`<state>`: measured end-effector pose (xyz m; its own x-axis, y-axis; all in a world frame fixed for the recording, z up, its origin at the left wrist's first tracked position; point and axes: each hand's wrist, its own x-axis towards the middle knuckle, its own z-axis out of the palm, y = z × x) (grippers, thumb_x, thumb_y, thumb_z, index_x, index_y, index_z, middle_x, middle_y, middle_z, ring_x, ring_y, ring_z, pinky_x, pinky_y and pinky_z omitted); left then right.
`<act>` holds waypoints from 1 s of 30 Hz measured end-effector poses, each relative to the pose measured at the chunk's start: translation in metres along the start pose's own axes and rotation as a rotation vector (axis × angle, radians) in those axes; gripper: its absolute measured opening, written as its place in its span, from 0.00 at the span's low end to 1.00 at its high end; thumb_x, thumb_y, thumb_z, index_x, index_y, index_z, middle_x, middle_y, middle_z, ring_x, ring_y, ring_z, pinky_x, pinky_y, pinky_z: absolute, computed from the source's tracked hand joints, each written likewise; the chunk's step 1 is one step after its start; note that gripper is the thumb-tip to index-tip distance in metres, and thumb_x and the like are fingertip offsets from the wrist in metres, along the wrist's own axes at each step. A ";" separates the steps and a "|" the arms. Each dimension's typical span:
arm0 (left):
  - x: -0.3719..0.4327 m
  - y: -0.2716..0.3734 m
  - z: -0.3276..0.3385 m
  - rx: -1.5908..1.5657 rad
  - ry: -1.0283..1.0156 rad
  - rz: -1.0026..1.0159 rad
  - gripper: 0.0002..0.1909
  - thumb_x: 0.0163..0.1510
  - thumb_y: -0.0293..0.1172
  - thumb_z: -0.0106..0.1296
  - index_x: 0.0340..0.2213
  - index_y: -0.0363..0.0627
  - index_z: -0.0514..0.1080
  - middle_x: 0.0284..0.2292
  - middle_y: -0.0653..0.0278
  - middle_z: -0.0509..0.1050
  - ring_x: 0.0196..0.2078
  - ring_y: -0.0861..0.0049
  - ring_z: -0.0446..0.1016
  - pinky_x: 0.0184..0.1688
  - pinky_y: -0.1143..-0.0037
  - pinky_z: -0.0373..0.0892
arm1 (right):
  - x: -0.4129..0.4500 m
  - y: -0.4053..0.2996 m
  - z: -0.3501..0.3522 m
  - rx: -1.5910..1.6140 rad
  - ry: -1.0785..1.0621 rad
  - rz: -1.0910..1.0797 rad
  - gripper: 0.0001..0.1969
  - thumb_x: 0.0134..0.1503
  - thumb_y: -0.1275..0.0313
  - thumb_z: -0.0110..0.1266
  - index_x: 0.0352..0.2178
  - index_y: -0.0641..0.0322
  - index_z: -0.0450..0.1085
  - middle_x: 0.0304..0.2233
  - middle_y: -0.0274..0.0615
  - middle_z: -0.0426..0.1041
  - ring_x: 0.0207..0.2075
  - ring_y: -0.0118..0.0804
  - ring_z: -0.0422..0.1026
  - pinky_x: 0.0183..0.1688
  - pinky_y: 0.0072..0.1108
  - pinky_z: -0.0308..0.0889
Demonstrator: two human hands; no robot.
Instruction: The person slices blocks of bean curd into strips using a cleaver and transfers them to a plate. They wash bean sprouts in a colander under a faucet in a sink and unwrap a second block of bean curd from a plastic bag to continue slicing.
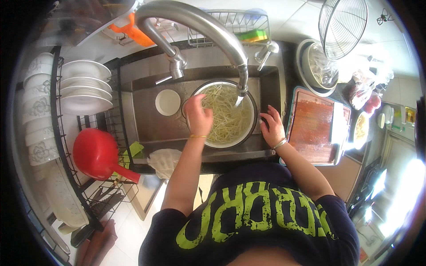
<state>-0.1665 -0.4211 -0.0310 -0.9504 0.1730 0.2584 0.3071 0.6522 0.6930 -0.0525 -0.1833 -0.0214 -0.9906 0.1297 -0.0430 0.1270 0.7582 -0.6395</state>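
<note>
A round pot with a pale inside and dark rim [254, 128] stands in the steel sink, filled with thin pale-green shreds [224, 114] in water. Water [239, 100] runs into it from the curved steel faucet [213, 28]. My left hand [199, 116] is over the pot's left edge, thumb and fingers apart, holding nothing. At the right edge of the pot is my right hand [273, 128], its fingers bent around a dark spot that looks like the handle. Whether it grips there is unclear.
A small white bowl [168, 102] sits in the sink's left part. Left of the sink, a dish rack [121, 109] holds plates [86, 87] and a red dipper [95, 153]. To the right lies a wet cutting board [309, 128] with a cleaver [337, 128]. A cloth [164, 163] hangs over the front edge.
</note>
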 end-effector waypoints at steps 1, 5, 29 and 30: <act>0.000 0.010 0.016 -0.113 -0.098 0.043 0.22 0.34 0.18 0.47 0.37 0.42 0.63 0.34 0.54 0.67 0.40 0.59 0.65 0.44 0.68 0.62 | 0.000 -0.002 -0.001 0.029 0.006 0.021 0.14 0.44 0.76 0.50 0.35 0.63 0.66 0.47 0.56 0.57 0.45 0.54 0.61 0.46 0.33 0.59; -0.018 0.017 0.092 -0.268 -0.320 0.050 0.18 0.38 0.19 0.46 0.35 0.43 0.64 0.35 0.53 0.67 0.40 0.57 0.65 0.42 0.67 0.63 | -0.002 -0.002 -0.006 0.022 0.022 0.020 0.11 0.44 0.77 0.49 0.33 0.64 0.67 0.45 0.55 0.60 0.43 0.51 0.63 0.45 0.31 0.61; -0.039 0.030 0.131 -0.133 -0.650 -0.325 0.11 0.51 0.36 0.40 0.28 0.41 0.66 0.28 0.49 0.71 0.33 0.53 0.69 0.35 0.61 0.64 | -0.018 -0.002 -0.021 0.096 0.012 0.109 0.08 0.44 0.78 0.49 0.30 0.65 0.68 0.38 0.50 0.66 0.39 0.49 0.66 0.41 0.29 0.63; -0.039 0.030 0.131 -0.133 -0.650 -0.325 0.11 0.51 0.36 0.40 0.28 0.41 0.66 0.28 0.49 0.71 0.33 0.53 0.69 0.35 0.61 0.64 | -0.019 -0.001 -0.021 0.097 0.011 0.110 0.08 0.44 0.78 0.49 0.30 0.65 0.68 0.38 0.50 0.66 0.39 0.49 0.66 0.41 0.29 0.63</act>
<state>-0.1264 -0.3117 -0.1089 -0.8189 0.4152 -0.3963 -0.0312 0.6572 0.7531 -0.0332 -0.1734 -0.0036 -0.9704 0.2159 -0.1084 0.2285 0.6741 -0.7024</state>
